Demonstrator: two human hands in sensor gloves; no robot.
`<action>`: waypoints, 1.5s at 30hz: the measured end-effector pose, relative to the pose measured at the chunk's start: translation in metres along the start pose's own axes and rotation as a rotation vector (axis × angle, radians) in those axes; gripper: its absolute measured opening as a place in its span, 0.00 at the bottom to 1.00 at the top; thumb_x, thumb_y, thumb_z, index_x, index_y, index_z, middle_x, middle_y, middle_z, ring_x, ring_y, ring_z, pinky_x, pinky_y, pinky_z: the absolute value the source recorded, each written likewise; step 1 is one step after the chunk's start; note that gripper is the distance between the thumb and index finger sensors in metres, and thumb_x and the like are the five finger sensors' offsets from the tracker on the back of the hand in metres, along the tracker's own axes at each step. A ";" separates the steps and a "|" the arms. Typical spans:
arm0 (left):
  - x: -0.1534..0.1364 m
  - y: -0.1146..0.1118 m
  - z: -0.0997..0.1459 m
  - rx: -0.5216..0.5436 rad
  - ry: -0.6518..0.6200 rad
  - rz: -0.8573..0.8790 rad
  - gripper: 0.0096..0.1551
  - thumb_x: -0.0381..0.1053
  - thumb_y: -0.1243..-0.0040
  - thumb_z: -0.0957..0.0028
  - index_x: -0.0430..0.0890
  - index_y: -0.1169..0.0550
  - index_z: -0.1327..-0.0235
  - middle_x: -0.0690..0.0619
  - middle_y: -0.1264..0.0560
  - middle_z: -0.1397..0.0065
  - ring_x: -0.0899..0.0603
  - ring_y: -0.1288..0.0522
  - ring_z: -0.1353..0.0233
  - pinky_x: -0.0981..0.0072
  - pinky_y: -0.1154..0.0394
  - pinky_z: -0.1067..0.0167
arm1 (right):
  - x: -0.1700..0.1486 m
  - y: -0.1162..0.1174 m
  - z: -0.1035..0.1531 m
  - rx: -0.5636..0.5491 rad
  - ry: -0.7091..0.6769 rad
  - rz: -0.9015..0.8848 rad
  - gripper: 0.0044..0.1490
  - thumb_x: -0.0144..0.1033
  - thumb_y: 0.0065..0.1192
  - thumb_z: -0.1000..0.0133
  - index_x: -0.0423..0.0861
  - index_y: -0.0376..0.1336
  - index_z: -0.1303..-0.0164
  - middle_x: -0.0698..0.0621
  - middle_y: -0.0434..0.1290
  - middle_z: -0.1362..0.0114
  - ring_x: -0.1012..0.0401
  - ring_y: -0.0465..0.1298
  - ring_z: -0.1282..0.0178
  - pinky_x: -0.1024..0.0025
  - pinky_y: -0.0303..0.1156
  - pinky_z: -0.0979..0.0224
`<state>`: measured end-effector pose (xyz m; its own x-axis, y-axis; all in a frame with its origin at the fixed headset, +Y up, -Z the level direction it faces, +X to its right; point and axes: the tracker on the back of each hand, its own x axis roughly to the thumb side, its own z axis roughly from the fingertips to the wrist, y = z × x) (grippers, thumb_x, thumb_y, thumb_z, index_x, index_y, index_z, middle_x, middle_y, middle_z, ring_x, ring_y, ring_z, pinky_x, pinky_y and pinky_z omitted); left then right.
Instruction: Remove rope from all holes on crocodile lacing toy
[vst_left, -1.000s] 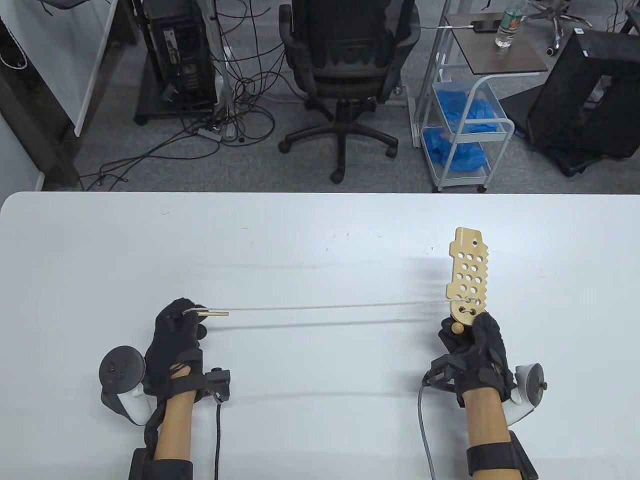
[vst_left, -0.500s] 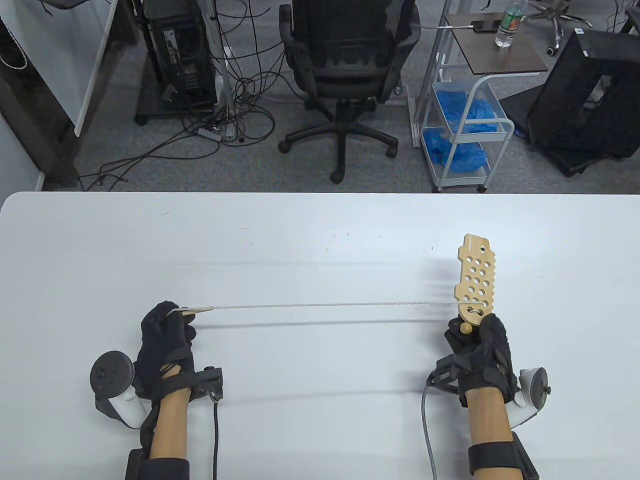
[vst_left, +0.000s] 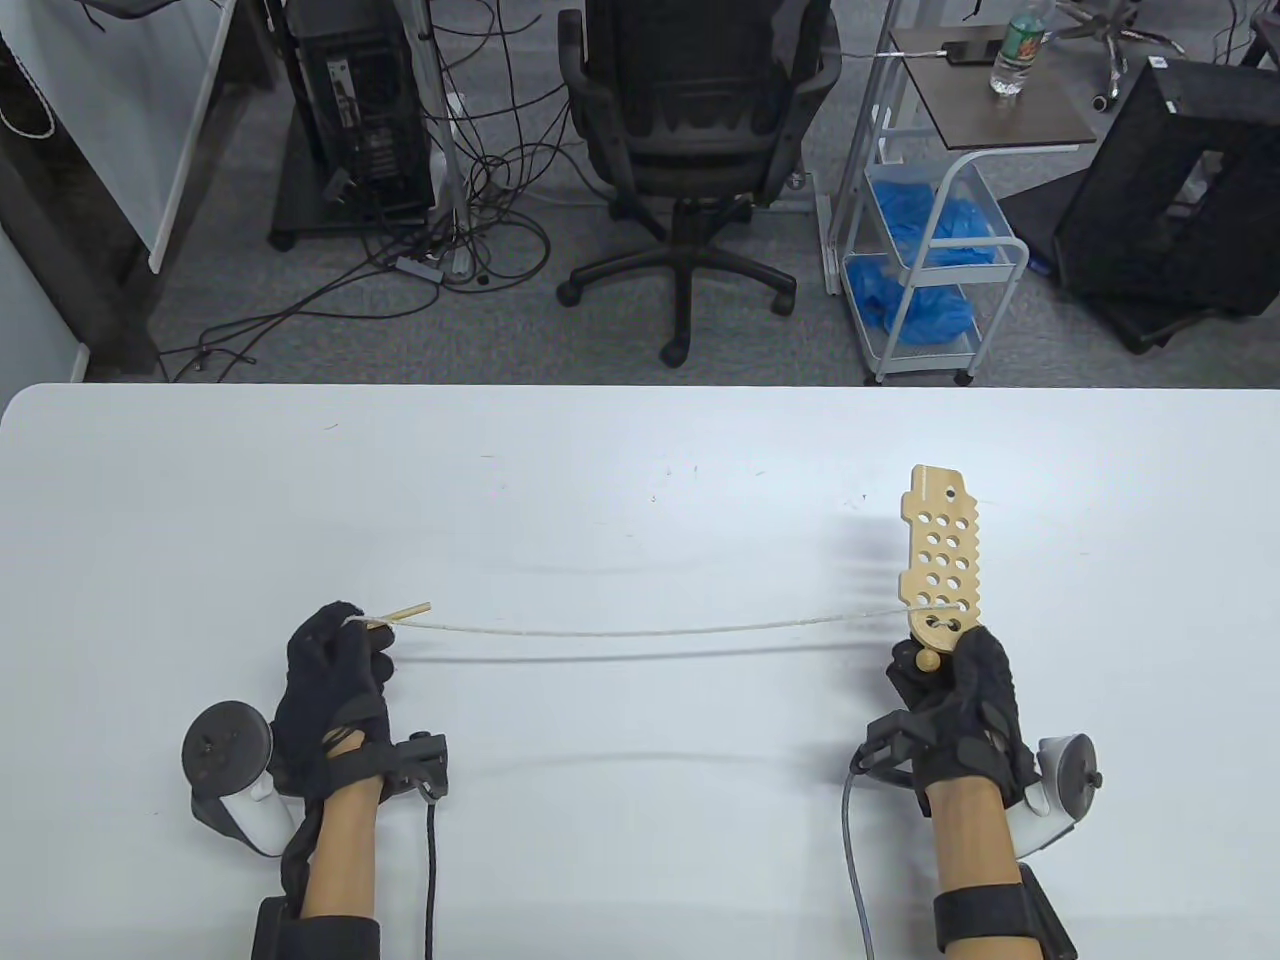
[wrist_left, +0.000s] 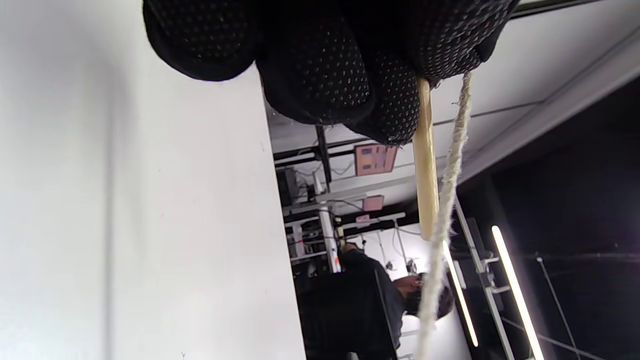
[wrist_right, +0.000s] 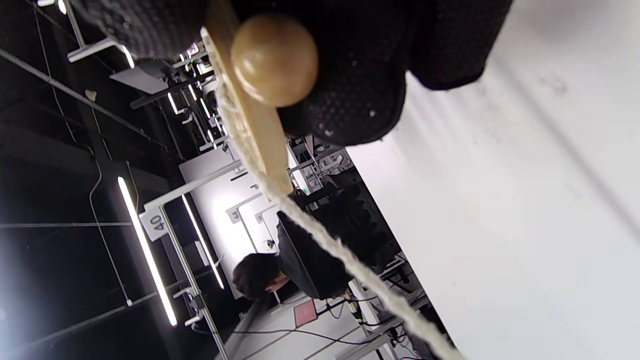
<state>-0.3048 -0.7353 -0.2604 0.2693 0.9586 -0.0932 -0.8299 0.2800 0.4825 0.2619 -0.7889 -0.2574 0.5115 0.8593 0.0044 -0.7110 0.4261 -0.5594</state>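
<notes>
A flat wooden crocodile lacing board (vst_left: 941, 552) with several holes stands up from my right hand (vst_left: 950, 690), which grips its lower end beside a round wooden bead (vst_left: 928, 659) (wrist_right: 274, 60). A pale rope (vst_left: 640, 629) (wrist_right: 320, 235) runs from a hole low on the board leftward across the table. My left hand (vst_left: 335, 660) pinches the rope's wooden needle tip (vst_left: 405, 612) (wrist_left: 425, 165), with the rope (wrist_left: 442, 210) alongside it. The rope sags slightly between the hands.
The white table (vst_left: 640, 470) spreads around both hands. Beyond its far edge stand an office chair (vst_left: 690, 130), a computer tower with cables (vst_left: 370, 110), and a wire cart with blue bags (vst_left: 925, 250).
The rope was taut and now sags a little. The board has tilted slightly left. The needle tip points more upward in my left hand.
</notes>
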 end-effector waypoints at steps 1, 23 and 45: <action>0.002 -0.003 0.001 -0.003 -0.017 -0.022 0.22 0.56 0.39 0.45 0.63 0.25 0.36 0.60 0.15 0.47 0.55 0.18 0.52 0.58 0.20 0.47 | -0.001 0.003 0.001 0.012 -0.005 0.021 0.32 0.46 0.61 0.48 0.42 0.61 0.37 0.42 0.76 0.42 0.49 0.81 0.51 0.43 0.71 0.38; 0.064 -0.089 0.066 -0.275 -0.549 -0.361 0.21 0.55 0.36 0.48 0.63 0.19 0.40 0.57 0.15 0.42 0.51 0.18 0.48 0.52 0.21 0.45 | -0.044 0.089 0.059 0.406 -0.118 0.522 0.32 0.43 0.67 0.52 0.36 0.68 0.44 0.37 0.81 0.51 0.46 0.83 0.60 0.41 0.73 0.45; 0.093 -0.114 0.113 -0.304 -0.882 -0.673 0.21 0.56 0.33 0.50 0.64 0.18 0.42 0.57 0.16 0.41 0.51 0.19 0.46 0.50 0.23 0.42 | -0.063 0.114 0.093 0.580 -0.148 0.616 0.30 0.43 0.67 0.53 0.37 0.69 0.47 0.38 0.82 0.53 0.47 0.83 0.62 0.41 0.74 0.47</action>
<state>-0.1300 -0.6836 -0.2262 0.8515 0.2731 0.4477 -0.4396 0.8372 0.3253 0.1037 -0.7678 -0.2442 -0.0860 0.9958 -0.0304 -0.9962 -0.0855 0.0151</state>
